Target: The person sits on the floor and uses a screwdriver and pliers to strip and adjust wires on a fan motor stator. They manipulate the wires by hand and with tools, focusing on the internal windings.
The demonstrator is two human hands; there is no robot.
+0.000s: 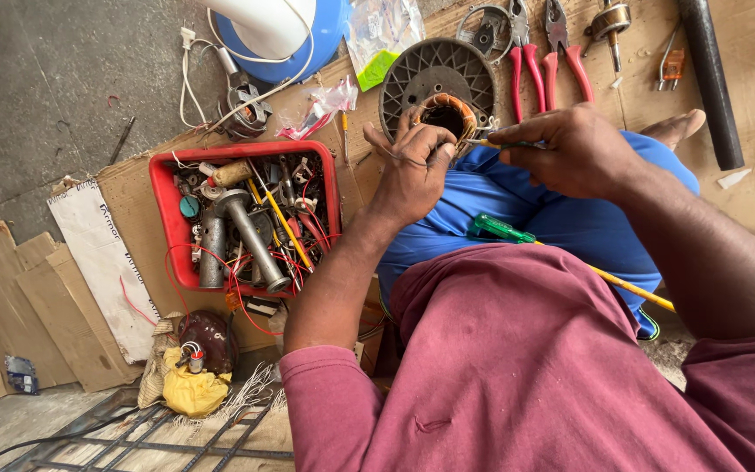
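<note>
My left hand (414, 166) grips the copper-wound stator coil (444, 110) that rests against my blue-trousered knee (517, 197). My right hand (570, 150) pinches a thin tool with a yellow-green shaft (488, 142), its tip at the coil's windings. A grey round ribbed motor cover (421, 74) lies just behind the coil on the cardboard. A green-handled screwdriver (500, 230) lies on my lap, and a yellow rod (635, 289) sticks out beside my leg.
A red tray (164, 218) full of metal parts, wires and tools sits to the left. Red-handled pliers (524, 70) and cutters (570, 57) lie at the back. A black pipe (709, 83), a white-and-blue fan base (277, 31), a motor part (207, 336) on yellow cloth and a metal grate (146, 437) are around.
</note>
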